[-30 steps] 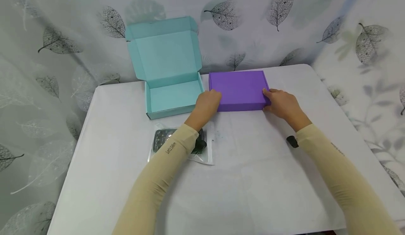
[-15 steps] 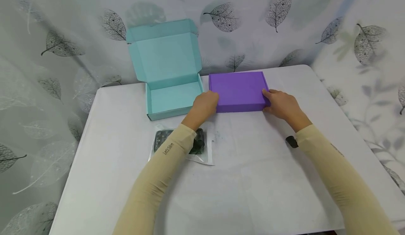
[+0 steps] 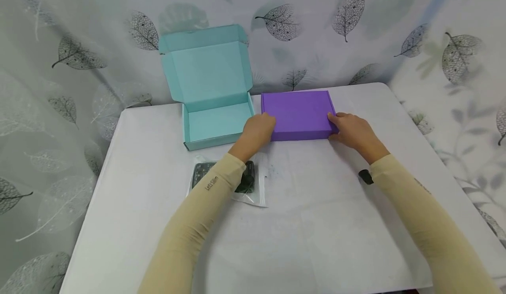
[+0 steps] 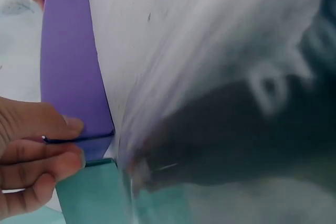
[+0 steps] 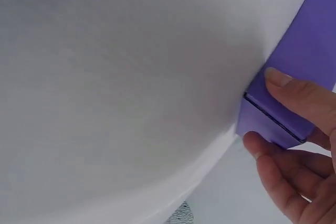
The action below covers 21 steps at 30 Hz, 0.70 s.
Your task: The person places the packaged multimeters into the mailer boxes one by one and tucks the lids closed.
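Note:
A closed purple box (image 3: 298, 114) lies flat at the back of the white table (image 3: 316, 223). My left hand (image 3: 258, 131) grips its near left corner, thumb on the lid and fingers curled against the side (image 4: 31, 156). My right hand (image 3: 353, 131) pinches the near right corner, with the thumb on the lid edge and fingers below (image 5: 294, 145). The purple box (image 4: 68, 77) touches an open teal box (image 3: 213, 142) on its left, whose lid stands up against the curtain.
A clear plastic bag (image 3: 247, 184) with a dark item inside lies under my left forearm. A small black object (image 3: 365, 176) sits beside my right forearm. A leaf-patterned curtain hangs behind and around the table.

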Motion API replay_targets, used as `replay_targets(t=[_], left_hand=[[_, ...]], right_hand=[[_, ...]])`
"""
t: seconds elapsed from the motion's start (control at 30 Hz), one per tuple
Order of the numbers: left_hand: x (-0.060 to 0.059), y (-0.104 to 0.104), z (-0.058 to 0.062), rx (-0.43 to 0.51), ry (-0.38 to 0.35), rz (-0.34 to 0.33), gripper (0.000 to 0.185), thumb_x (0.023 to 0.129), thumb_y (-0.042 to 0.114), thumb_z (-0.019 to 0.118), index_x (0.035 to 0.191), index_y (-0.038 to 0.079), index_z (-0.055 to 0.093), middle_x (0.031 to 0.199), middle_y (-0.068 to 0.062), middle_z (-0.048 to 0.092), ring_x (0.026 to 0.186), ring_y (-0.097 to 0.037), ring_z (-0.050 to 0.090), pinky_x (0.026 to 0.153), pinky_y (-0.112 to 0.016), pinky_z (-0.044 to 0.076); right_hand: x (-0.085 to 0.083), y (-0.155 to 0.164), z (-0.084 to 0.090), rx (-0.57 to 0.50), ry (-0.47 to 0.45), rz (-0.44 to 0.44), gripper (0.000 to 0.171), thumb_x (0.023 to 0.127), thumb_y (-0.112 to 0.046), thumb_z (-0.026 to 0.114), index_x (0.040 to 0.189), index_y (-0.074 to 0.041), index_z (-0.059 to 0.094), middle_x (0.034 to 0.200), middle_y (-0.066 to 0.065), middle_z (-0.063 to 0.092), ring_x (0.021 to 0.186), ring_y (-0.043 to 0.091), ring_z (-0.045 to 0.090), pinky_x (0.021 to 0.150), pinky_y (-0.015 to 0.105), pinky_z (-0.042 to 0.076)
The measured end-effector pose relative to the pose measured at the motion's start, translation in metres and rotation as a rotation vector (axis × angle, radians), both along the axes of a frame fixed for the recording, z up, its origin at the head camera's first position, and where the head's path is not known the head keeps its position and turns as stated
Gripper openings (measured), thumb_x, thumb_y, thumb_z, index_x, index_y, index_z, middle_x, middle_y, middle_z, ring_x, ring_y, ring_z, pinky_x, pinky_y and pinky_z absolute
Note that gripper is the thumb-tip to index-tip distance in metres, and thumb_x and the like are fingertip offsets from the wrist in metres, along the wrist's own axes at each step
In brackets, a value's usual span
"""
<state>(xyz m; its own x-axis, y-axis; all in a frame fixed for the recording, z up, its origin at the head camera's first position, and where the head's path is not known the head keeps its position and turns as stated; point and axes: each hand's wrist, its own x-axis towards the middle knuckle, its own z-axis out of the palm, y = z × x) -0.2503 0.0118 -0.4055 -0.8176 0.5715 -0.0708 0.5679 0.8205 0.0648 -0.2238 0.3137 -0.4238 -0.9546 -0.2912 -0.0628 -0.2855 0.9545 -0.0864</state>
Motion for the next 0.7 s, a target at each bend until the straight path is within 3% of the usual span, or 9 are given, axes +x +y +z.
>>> replay_targets(t=[0.13,0.3,0.43,0.53,0.7], left_hand=[[-0.003,-0.009,0.004,0.041,-0.075,0.036,0.009,0.100,0.009,0.067,0.107,0.004,0.068,0.107,-0.015,0.066,0.093,-0.028,0.065,0.076,-0.041,0.056],[-0.004,-0.025,0.019,0.160,-0.124,0.048,0.019,0.101,0.021,0.068,0.097,0.003,0.066,0.090,-0.011,0.062,0.075,-0.021,0.055,0.065,-0.036,0.049],[-0.003,-0.045,0.039,0.234,-0.116,0.081,0.030,0.104,0.025,0.064,0.121,0.002,0.071,0.104,-0.011,0.071,0.087,-0.022,0.066,0.072,-0.037,0.055],[-0.003,-0.063,0.044,0.255,-0.128,0.120,0.041,0.105,0.027,0.063,0.139,0.004,0.065,0.117,-0.009,0.072,0.103,-0.023,0.067,0.083,-0.040,0.056],[-0.001,-0.092,0.039,0.264,-0.141,0.154,0.041,0.104,0.026,0.064,0.139,0.005,0.066,0.120,-0.012,0.070,0.109,-0.025,0.064,0.087,-0.044,0.055]], right_hand=[[-0.002,-0.003,0.009,0.023,-0.041,-0.013,0.075,0.089,-0.021,0.084,0.150,0.004,0.049,0.139,0.035,0.055,0.124,0.053,0.055,0.090,0.067,0.050],[0.001,-0.005,0.023,0.013,-0.072,-0.005,0.075,0.092,-0.031,0.080,0.150,0.002,0.048,0.149,0.035,0.045,0.134,0.053,0.044,0.095,0.071,0.045],[-0.002,-0.012,0.031,-0.036,-0.028,0.045,0.081,0.092,-0.037,0.078,0.154,0.002,0.043,0.158,0.035,0.031,0.140,0.057,0.032,0.103,0.074,0.035],[-0.004,-0.019,0.033,-0.075,0.003,0.074,0.080,0.093,-0.037,0.077,0.154,0.002,0.042,0.159,0.035,0.029,0.142,0.057,0.030,0.106,0.073,0.032],[0.001,-0.036,0.035,-0.132,0.021,0.117,0.078,0.095,-0.032,0.077,0.154,0.003,0.042,0.160,0.034,0.029,0.144,0.057,0.027,0.109,0.072,0.029]])
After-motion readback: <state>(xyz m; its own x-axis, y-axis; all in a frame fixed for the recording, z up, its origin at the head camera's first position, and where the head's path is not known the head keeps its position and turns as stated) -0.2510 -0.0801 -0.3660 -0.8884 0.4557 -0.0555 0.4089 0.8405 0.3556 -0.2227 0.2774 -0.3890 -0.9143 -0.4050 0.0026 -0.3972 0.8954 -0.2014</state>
